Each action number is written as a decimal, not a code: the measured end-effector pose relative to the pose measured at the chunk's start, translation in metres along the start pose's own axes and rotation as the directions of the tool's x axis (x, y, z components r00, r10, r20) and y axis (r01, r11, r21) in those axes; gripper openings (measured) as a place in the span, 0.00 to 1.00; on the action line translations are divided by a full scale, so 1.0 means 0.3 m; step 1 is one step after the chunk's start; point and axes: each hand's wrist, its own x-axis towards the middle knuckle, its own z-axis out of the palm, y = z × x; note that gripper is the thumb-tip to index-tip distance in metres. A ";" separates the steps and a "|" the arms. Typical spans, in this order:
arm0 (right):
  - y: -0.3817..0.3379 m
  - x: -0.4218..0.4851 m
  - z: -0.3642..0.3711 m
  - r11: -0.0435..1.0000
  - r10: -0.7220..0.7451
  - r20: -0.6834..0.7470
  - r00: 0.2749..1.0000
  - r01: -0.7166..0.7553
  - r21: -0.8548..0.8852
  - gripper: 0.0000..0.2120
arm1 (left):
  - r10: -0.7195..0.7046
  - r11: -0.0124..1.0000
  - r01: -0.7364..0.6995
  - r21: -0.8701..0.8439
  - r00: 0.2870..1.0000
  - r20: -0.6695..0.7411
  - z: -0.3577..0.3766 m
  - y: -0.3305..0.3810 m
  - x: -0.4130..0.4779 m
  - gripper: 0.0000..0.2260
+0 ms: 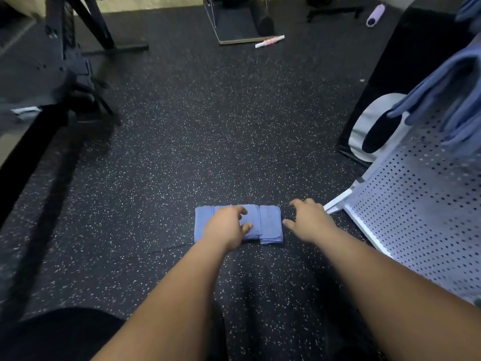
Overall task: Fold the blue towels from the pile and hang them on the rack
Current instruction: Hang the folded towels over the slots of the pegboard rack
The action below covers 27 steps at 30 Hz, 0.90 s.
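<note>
I see both arms stretched forward and down. My left hand (226,227) rests on the folded blue towel (271,227) on the speckled floor (182,152), fingers loosely bent and gripping nothing. My right hand (309,221), fingers spread, is just beside the towel's right edge, near the white perforated rack (416,204).

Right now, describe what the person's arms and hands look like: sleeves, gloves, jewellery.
The left arm and right arm are bare to the frame's edge, no sleeves. The left hand and right hand are ungloved; no ring, watch or bracelet shows.
</note>
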 end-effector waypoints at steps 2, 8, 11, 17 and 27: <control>0.006 0.062 0.039 1.000 -0.015 0.033 0.999 0.015 0.007 0.30 | -0.030 0.999 0.031 -0.030 0.999 0.032 0.042 -0.020 0.055 0.21; 0.030 0.260 0.151 0.999 -0.032 0.105 0.994 0.029 0.032 0.31 | -0.101 0.992 0.106 -0.074 0.992 0.078 0.165 -0.055 0.226 0.22; 0.032 0.355 0.199 0.998 -0.038 0.122 0.992 0.032 0.051 0.31 | -0.097 0.990 0.107 -0.092 0.990 0.103 0.226 -0.051 0.306 0.22; 0.061 0.511 0.305 0.996 -0.065 0.156 0.986 0.055 0.069 0.34 | -0.130 0.985 0.143 -0.095 0.983 0.131 0.354 -0.086 0.409 0.23; 0.104 0.700 0.444 0.984 -0.167 0.295 0.941 0.179 -0.013 0.39 | -0.137 0.984 0.157 -0.089 0.970 0.198 0.471 -0.116 0.497 0.24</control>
